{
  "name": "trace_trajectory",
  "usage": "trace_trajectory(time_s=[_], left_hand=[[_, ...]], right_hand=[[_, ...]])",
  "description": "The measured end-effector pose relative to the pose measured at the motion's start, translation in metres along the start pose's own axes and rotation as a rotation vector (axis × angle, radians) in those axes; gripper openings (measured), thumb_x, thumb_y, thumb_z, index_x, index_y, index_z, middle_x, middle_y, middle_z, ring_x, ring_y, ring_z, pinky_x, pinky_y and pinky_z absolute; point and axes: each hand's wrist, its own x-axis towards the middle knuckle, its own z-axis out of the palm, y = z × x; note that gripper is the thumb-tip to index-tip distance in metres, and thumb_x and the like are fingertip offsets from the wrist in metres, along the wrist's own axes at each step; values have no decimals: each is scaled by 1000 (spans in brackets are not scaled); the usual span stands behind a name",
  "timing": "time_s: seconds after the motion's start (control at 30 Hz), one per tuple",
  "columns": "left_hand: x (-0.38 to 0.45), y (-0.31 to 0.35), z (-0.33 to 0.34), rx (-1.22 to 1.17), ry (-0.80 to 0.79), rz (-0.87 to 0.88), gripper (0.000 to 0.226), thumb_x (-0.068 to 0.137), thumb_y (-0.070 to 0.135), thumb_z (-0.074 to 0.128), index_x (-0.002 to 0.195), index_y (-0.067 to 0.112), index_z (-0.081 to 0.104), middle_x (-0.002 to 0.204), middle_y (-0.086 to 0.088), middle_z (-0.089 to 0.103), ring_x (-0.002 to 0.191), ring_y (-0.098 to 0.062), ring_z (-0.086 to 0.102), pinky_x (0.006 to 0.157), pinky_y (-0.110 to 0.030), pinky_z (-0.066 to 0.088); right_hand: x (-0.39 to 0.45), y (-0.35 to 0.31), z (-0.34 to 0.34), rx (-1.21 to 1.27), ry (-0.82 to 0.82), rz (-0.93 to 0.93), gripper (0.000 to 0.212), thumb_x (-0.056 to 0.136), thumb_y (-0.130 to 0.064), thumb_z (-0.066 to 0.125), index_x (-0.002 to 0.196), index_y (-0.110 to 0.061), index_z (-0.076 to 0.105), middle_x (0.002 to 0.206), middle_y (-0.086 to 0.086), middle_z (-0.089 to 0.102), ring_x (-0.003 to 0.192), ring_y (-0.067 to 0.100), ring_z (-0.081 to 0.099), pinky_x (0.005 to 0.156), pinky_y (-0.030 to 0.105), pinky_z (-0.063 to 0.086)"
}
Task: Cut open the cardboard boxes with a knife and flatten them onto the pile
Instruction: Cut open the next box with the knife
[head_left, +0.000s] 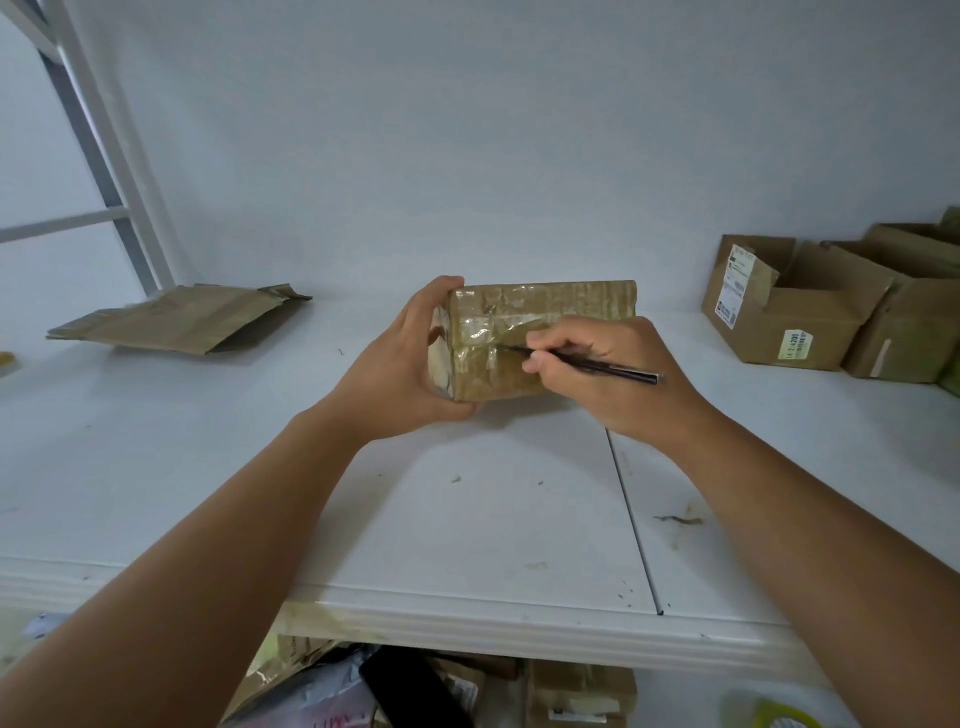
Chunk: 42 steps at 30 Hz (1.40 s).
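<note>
A small taped cardboard box (545, 306) stands on the white table (467, 519) in the middle of the view. My left hand (402, 364) grips its left end, fingers over the top corner and thumb below. My right hand (608, 371) pinches a thin black knife (587, 364) like a pen. The blade tip touches the tape seam on the box's near face. A pile of flattened cardboard (182, 319) lies at the back left of the table.
Several opened cardboard boxes (810, 312) with labels stand at the back right against the wall. A white metal frame (104, 156) rises at the far left. Below the table's front edge lie more boxes and plastic bags (441, 691).
</note>
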Motion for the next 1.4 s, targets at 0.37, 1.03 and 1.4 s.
trace_trajectory(time_s=[0.37,1.03,1.4], left_hand=[[-3,-18,-16,-35,-23,-28,114,62,29,79,153,29,11,143,9,42,135,-20,46,111,-45,40],[6,23,11,822,169,207,86,70,52,50,141,3,47,131,-12,56,125,-34,51,112,-50,29],[5,14,-6,768,119,165,102,53,39,80,143,5,44,135,-11,52,129,-33,46,118,-51,22]], right_hand=[[-3,15,-20,-56,69,51,12,82,-31,66,91,-29,73,91,-7,72,107,6,61,89,29,49],[-5,7,12,-126,-16,-7,17,85,-35,65,102,-33,67,114,-23,50,105,-11,54,85,0,35],[-2,11,1,-339,60,-192,9,83,-22,59,81,-15,64,97,-1,59,97,-2,57,75,18,46]])
